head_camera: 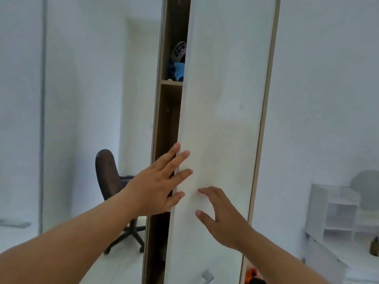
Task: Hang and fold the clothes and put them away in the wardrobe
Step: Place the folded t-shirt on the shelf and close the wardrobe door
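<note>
Two hands, one door, one chair

Two hands: the left hand and the right hand, both on one white door. One shelf above the left hand carries a few bundled clothes, number unclear. One chair stands behind the left hand; one white organiser sits right of the right hand.

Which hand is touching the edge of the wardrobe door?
The left hand. Its straight fingers lie across the open edge of the wardrobe door, while the right hand is further in, at the door's flat front.
</note>
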